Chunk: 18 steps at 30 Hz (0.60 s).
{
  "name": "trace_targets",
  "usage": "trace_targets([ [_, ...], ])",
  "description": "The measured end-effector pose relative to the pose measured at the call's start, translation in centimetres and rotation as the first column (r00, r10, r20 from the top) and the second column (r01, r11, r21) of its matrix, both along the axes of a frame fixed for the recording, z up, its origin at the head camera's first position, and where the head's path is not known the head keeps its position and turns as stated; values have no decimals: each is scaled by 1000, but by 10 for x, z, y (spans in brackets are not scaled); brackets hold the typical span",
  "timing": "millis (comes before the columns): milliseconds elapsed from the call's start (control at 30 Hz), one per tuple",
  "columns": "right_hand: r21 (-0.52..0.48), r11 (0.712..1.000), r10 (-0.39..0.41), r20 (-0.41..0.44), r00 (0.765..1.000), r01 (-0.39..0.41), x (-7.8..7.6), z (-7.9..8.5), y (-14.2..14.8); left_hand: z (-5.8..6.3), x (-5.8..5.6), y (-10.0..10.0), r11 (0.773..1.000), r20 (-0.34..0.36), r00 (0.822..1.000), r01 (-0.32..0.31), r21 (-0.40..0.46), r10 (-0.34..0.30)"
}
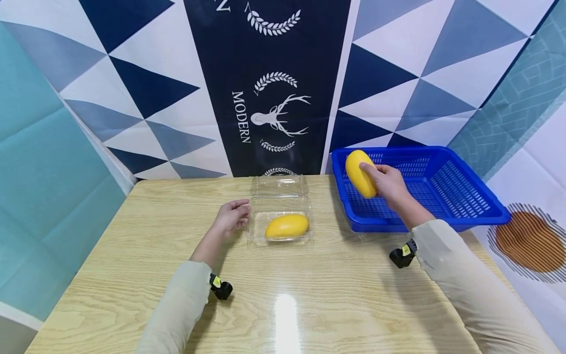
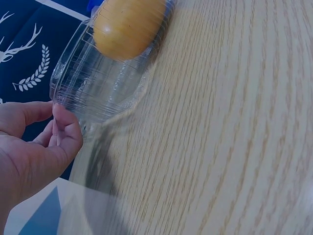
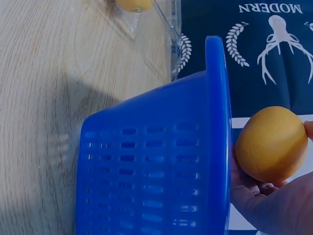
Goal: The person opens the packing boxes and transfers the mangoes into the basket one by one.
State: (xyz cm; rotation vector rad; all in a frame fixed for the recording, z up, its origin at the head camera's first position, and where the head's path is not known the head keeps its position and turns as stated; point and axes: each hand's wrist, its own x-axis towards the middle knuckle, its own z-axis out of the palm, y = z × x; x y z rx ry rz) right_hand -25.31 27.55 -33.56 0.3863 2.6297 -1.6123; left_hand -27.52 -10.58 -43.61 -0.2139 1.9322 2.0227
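My right hand (image 1: pixel 389 184) grips a yellow mango (image 1: pixel 361 174) above the left side of a blue plastic basket (image 1: pixel 464 189). In the right wrist view this mango (image 3: pixel 272 144) shows end-on beside the basket rim, with the fingers beneath it. At the middle of the table stands a clear plastic clamshell box (image 1: pixel 258 221) with its lid raised at the back. Another yellow mango (image 1: pixel 287 226) lies crosswise inside the box. With thumb and index finger, my left hand (image 1: pixel 233 216) pinches the box's left rim, seen close in the left wrist view (image 2: pixel 41 142).
The wooden table (image 1: pixel 283 275) reaches back to a patterned cloth (image 1: pixel 274 88) hanging right behind the box and basket. The basket's tall slotted wall (image 3: pixel 146 156) stands between the right forearm and the box. A camera is strapped to each wrist.
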Motion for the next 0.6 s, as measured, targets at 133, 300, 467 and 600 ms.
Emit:
trace_targets([
  [133, -1, 1000, -10, 1, 1000, 10, 0, -1, 3, 0, 0, 0, 1000, -5, 1000, 5, 0, -5],
  [300, 4, 1000, -10, 3, 1000, 10, 1, -2, 5, -1, 0, 0, 1000, -5, 1000, 4, 4, -4],
  [467, 5, 1000, -4, 0, 1000, 4, 2, -3, 8, -1, 0, 0, 1000, -2, 1000, 4, 3, -4],
  [600, 3, 1000, -7, -1, 1000, 7, 1, -4, 11, 0, 1, -1, 1000, -2, 1000, 1, 7, -1],
])
